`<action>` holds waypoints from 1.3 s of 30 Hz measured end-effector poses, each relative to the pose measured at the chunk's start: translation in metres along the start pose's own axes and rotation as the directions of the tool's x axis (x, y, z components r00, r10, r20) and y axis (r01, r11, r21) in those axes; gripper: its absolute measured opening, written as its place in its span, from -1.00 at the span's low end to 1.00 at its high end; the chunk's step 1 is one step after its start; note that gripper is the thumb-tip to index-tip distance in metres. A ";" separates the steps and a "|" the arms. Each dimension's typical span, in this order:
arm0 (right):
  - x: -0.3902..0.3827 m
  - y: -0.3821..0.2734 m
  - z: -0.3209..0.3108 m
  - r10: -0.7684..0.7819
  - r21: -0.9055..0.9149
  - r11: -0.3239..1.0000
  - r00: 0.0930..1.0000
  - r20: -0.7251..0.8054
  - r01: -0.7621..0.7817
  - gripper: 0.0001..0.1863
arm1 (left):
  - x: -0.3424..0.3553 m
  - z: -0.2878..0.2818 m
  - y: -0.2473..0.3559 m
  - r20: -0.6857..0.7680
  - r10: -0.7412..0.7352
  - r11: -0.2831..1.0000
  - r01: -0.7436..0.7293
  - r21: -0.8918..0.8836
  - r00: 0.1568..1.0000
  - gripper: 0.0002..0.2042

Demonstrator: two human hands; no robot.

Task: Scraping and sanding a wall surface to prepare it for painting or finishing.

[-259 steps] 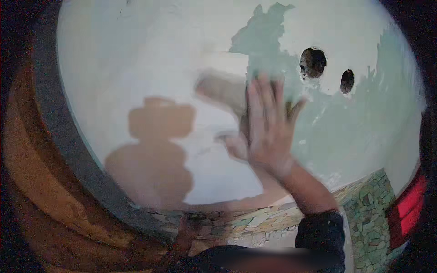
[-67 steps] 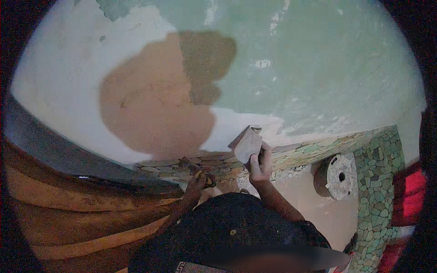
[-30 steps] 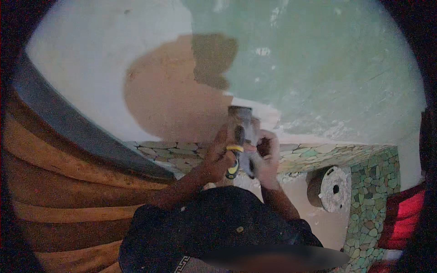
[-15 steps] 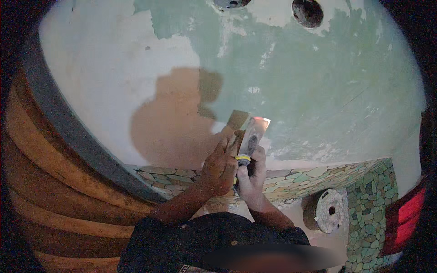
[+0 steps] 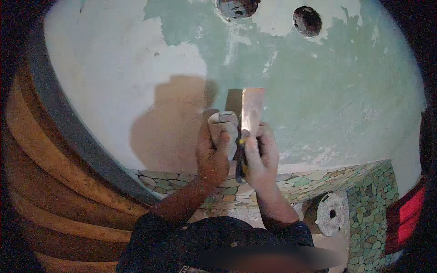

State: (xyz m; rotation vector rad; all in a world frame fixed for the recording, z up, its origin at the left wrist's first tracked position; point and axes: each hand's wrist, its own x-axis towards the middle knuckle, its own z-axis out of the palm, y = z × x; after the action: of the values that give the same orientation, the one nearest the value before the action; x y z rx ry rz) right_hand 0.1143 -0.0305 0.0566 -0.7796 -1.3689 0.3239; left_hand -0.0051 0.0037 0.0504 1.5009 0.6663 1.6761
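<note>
My right hand (image 5: 263, 157) is closed round the dark-and-yellow handle of a putty knife (image 5: 252, 104), its broad flat blade pointing up. Beside it, my left hand (image 5: 214, 157) grips a curled, off-white sheet (image 5: 221, 123) between thumb and fingers; its material is hard to make out. A small gap separates blade and sheet. Behind both hands is a wall (image 5: 300, 91) with patchy pale green and white surfaces. The hands and tool cast brown shadows on it.
Two round holes open high in the wall, one at the top (image 5: 238, 7) and one right of it (image 5: 307, 21). Irregular stone tiling (image 5: 371, 214) covers the lower right. A whitish round drum-like object (image 5: 331, 214) stands there, near a red surface (image 5: 409, 218). Brown curved bands (image 5: 59, 204) lie left.
Both hands have risen and moved slightly apart. The putty knife now points more upright, and the curled sheet has come into sight in my left hand.
</note>
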 end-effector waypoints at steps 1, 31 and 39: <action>0.003 0.001 0.005 -0.073 -0.103 0.992 0.997 0.001 0.073 -0.68 | 0.003 0.005 0.002 -0.018 0.013 0.999 -0.014 -0.048 1.000 -0.57; 0.061 -0.025 0.006 0.104 0.193 0.979 0.970 -0.219 -0.061 -0.70 | 0.051 0.024 0.038 0.394 0.140 0.977 -0.192 0.094 0.908 -0.62; 0.081 -0.037 -0.002 -0.040 -0.168 0.986 0.974 -0.222 0.002 -0.69 | 0.055 0.030 0.051 0.360 0.284 0.906 -0.372 0.204 0.889 -0.62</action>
State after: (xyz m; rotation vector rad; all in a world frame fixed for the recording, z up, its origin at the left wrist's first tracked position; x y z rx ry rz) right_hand 0.1250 -0.0067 0.1413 -0.9113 -1.1993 0.1000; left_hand 0.0138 0.0164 0.1276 2.1311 0.4888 1.5682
